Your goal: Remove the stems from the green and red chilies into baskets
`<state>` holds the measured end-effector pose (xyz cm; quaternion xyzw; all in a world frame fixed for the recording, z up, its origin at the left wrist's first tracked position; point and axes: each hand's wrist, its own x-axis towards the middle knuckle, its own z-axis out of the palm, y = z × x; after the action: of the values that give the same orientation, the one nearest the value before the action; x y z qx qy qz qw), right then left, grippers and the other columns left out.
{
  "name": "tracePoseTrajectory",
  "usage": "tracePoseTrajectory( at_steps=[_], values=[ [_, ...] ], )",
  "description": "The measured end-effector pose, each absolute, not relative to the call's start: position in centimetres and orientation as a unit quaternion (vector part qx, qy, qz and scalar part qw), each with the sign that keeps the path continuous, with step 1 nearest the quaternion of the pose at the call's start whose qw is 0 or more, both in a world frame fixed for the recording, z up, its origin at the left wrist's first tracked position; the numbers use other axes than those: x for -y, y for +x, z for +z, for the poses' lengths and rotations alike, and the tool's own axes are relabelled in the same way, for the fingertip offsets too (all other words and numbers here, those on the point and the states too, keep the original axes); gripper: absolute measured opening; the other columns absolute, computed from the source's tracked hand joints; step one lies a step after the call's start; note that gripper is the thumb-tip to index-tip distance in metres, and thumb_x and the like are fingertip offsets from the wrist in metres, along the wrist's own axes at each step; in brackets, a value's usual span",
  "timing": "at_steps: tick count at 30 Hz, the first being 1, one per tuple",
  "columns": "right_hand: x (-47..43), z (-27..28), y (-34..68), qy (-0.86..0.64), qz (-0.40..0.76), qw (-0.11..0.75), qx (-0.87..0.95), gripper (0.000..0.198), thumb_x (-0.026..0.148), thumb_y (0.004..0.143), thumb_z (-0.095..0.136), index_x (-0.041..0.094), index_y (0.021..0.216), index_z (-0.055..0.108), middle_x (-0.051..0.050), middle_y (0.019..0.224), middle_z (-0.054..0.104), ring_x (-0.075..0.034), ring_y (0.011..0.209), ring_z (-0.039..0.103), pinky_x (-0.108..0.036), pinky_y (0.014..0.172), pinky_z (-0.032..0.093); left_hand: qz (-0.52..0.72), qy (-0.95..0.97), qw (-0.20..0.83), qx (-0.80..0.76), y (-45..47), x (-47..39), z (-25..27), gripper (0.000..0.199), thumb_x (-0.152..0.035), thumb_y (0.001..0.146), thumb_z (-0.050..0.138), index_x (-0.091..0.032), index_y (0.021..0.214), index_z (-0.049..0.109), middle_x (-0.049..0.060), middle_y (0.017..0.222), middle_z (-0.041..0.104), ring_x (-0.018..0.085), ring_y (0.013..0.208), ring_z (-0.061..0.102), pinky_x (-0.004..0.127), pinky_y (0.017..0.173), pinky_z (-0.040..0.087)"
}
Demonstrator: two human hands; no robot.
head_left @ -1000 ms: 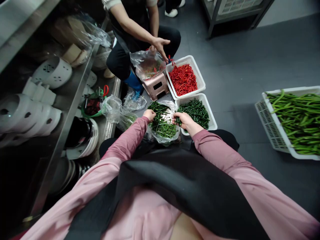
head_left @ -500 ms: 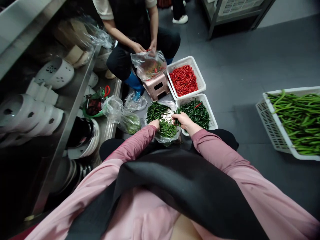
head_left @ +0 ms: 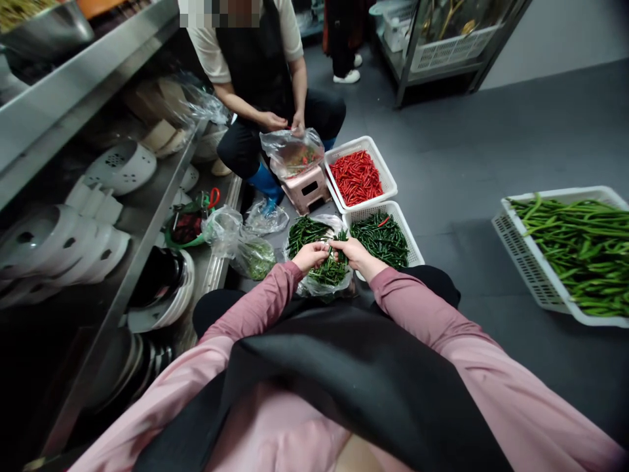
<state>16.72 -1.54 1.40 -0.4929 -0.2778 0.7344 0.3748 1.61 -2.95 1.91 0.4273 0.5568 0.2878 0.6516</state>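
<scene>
Right hand (head_left: pixel 354 255) clamped on some chilies (head_left: pixel 343 236) over the bag (head_left: pixel 314 288) at 12 o'clock, left hand (head_left: pixel 311 255) fingers together (can't tell on what), basket (head_left: pixel 412 237) at 1 o'clock's pretty full but looks like plenty left bagged.

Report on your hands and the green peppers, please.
Left hand and right hand together over the plastic bag. Green peppers in the right grip. Co-worker's hands not in the way, near the stool.

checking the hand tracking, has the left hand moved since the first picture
Yes. Judged against the pinkish stool, the left hand has moved rightward and slightly down in the view, closer to the right hand.
</scene>
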Motion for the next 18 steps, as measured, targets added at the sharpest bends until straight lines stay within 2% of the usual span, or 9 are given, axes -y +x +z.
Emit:
tracePoseTrajectory(
  at_steps=[5,10,13,15,18],
  values=[
    [1.1,1.4,17.0,-0.495,0.708,0.445,0.235,0.019,0.015,0.074,0.069,0.018,0.068,0.051,0.006,0.045,0.048,-0.008,0.040,0.042,-0.020,0.041,0.040,0.260,0.399,0.669,-0.571,2.3,3.6,1.2,0.031,-0.041,0.075,0.075,-0.014,0.069,0.062,-0.008,0.040,0.035,0.004,0.032,0.028,0.018,0.036,0.016],
    [0.6,2.0,17.5,-0.504,0.689,0.480,0.203,0.020,0.016,0.073,0.070,0.018,0.065,0.052,0.006,0.046,0.049,-0.008,0.041,0.043,-0.020,0.042,0.041,0.253,0.433,0.635,-0.588,2.2,4.1,0.8,0.037,-0.048,0.078,0.069,-0.015,0.064,0.062,-0.006,0.044,0.040,0.004,0.033,0.027,0.020,0.037,0.016],
    [0.8,2.5,17.6,-0.502,0.707,0.462,0.185,0.018,0.016,0.073,0.069,0.017,0.064,0.054,0.005,0.046,0.051,-0.008,0.039,0.044,-0.020,0.040,0.040,0.253,0.534,0.573,-0.568,2.1,3.9,1.4,0.033,-0.045,0.077,0.067,-0.017,0.061,0.064,-0.003,0.047,0.045,0.007,0.040,0.034,0.022,0.043,0.025],
    [1.0,2.5,17.5,-0.499,0.728,0.437,0.172,0.014,0.014,0.074,0.065,0.016,0.064,0.056,0.002,0.047,0.055,-0.009,0.039,0.047,-0.020,0.039,0.040,0.245,0.637,0.520,-0.513,2.3,3.6,2.1,0.029,-0.041,0.076,0.066,-0.018,0.058,0.065,0.000,0.052,0.051,0.011,0.049,0.042,0.025,0.052,0.034],
    [0.8,2.3,18.0,-0.473,0.754,0.424,0.167,0.014,0.012,0.075,0.062,0.016,0.062,0.058,-0.002,0.051,0.060,-0.012,0.044,0.055,-0.022,0.045,0.047,0.202,0.750,0.457,-0.432,3.0,3.0,2.5,0.028,-0.040,0.078,0.059,-0.021,0.058,0.065,0.002,0.058,0.055,0.015,0.060,0.048,0.029,0.064,0.039]
  ],
)
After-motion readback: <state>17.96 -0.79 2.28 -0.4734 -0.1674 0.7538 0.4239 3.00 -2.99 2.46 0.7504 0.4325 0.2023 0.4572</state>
